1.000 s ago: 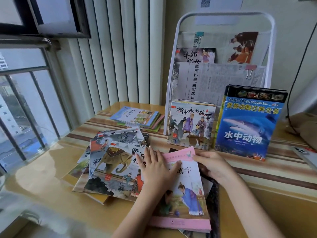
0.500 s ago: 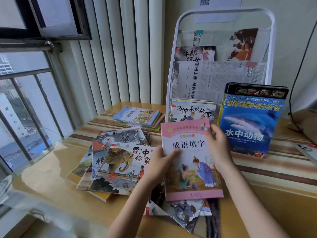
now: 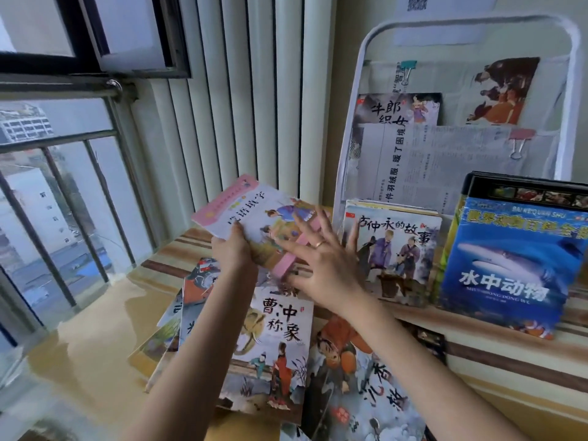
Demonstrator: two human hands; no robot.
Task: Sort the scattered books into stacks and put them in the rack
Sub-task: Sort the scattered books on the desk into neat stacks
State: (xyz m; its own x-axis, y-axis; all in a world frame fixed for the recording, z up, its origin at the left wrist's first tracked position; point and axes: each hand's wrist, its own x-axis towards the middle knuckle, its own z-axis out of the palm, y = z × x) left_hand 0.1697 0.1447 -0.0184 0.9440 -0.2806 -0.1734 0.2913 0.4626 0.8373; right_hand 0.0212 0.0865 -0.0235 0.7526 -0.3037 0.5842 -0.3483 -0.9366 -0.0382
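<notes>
At the near edge of the worktop (image 3: 496, 405): loose picture books still scattered and overlapping — elephant-cover book (image 3: 273, 351) on top, orange-figure book (image 3: 359, 386) beside it to the right, several more fanned out underneath on the left. None of these squared into a stack yet.

Above that pile: pink book (image 3: 254, 224) lifted clear of the worktop, tilted, long side running toward the window. Left hand (image 3: 232, 253) holds it, grip pinched on the near left edge, thumb on the cover. Right hand (image 3: 321, 265) has fingers spread and straight, lying against the book's pink spine edge; not curled round it.

Further back, right: white rack (image 3: 569, 90) stands against the wall. Its bottom row carries the old-men-cover book (image 3: 397, 253) and the blue shark book (image 3: 509, 259), both upright; an upper pocket holds one more book (image 3: 397, 109) among newspaper.

Judgement: early to middle of the task. A few books racked, most of the pile unsorted.

Room: open worktop to the left toward the window bars (image 3: 57, 218); radiator (image 3: 238, 90) close behind the lifted book. Rack front just beside the right hand, so little clearance there.
</notes>
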